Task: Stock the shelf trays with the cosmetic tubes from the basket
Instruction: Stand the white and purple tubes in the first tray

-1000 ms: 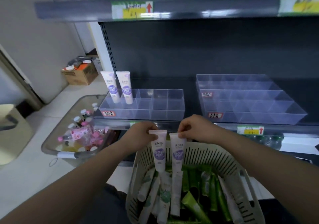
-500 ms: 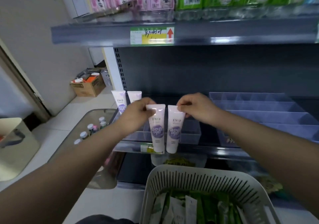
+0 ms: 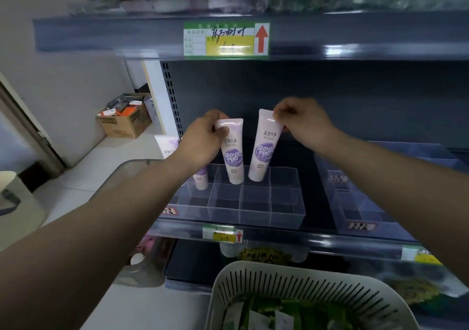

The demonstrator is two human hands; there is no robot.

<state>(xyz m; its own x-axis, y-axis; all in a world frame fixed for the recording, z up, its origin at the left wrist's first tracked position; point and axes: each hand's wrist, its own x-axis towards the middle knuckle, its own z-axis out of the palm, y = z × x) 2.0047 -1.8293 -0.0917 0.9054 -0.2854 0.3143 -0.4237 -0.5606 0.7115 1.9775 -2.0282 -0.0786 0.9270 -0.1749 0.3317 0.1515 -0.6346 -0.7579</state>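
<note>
Pinched by their crimped top ends, two white-and-purple cosmetic tubes hang cap-down: left hand (image 3: 203, 139) grips the left tube (image 3: 233, 152), right hand (image 3: 303, 124) the right tube (image 3: 264, 144). Both caps seem to dip into back-row compartments of the clear divided tray (image 3: 256, 202) at the shelf's (image 3: 317, 238) front left; the slotted basket (image 3: 304, 291) sits below.

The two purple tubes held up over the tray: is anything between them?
Nothing; the head view shows only dark shelf back between the left tube and the right tube.

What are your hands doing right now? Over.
Left hand and right hand each pinch a tube top. Left tube and right tube upright over the tray back row. Nothing blocking.
</note>
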